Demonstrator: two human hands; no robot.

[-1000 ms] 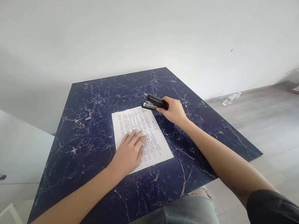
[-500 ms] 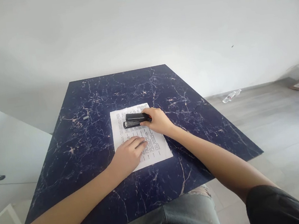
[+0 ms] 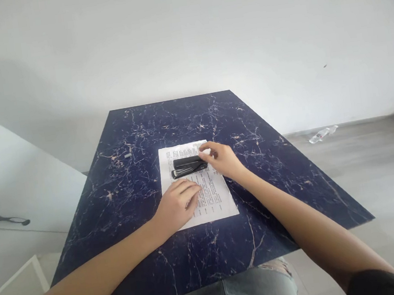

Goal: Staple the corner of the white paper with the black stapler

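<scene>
A black stapler (image 3: pixel 189 165) lies on its side across the upper part of a printed sheet of paper (image 3: pixel 215 208). At the stapler's right end is my right hand (image 3: pixel 223 160), its thumb and fingers apart and no longer wrapped round it; the thumb tip overlaps the stapler's edge, and I cannot tell whether it touches. My left hand (image 3: pixel 179 204) rests on the lower left of the paper with fingers stretched out, just below the stapler, holding nothing.
A dark blue marbled table (image 3: pixel 164 122) bears the paper. Toward its left side lies a small grey strip, perhaps staples (image 3: pixel 127 155). A clear plastic bottle (image 3: pixel 323 134) lies on the floor at right. A white cabinet with a dark handle (image 3: pixel 9 220) stands at left.
My right hand has loosened its grip on the stapler, which now rests on the paper with its back end showing. My left hand stays on the sheet. The view has shifted slightly left.
</scene>
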